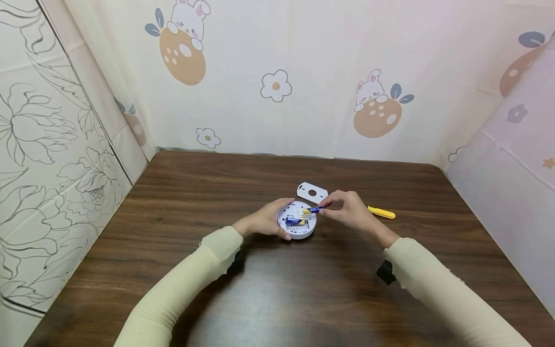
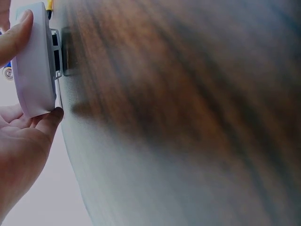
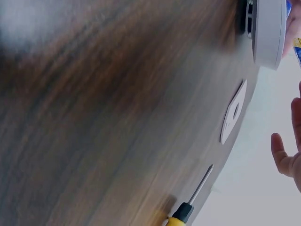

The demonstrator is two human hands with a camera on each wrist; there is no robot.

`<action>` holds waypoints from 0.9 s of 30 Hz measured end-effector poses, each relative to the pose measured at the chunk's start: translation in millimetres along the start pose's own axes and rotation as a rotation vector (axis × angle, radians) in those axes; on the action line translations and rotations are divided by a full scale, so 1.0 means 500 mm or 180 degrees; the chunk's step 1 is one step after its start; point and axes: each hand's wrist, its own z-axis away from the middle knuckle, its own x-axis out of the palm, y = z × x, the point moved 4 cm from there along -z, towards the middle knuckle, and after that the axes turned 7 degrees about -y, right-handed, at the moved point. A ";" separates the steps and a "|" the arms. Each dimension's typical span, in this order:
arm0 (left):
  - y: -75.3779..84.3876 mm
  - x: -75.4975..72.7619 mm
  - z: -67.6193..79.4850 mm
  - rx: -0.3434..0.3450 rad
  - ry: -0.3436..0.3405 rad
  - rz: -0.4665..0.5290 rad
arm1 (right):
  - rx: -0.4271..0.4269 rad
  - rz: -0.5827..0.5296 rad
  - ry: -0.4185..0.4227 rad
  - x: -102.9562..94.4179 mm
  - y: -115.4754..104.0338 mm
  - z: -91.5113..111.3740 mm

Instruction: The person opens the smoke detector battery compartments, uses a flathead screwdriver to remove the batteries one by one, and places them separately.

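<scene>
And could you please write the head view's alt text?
A person's left hand holds a round white device; the right hand pinches a blue and yellow battery over it. A flat white plate and yellow screwdriver handle lie on the brown wooden table.

There are two hands (image 1: 266, 219) (image 1: 350, 210), two batteries (image 1: 313, 210) (image 1: 296, 222), one device (image 1: 301, 236), one plate (image 1: 321, 194), one screwdriver (image 1: 381, 212).

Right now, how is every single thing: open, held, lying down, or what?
Left hand: gripping the round white device
Right hand: pinching a battery
Round white device: uncovered, battery side up
That battery: over the device
Other battery: lying in the device
White plate: flat on the table
Screwdriver: lying on the table
</scene>
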 end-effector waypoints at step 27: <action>0.000 0.001 -0.001 0.0025 -0.0006 -0.0015 | 0.0315 0.0257 0.0581 -0.077 0.113 -0.022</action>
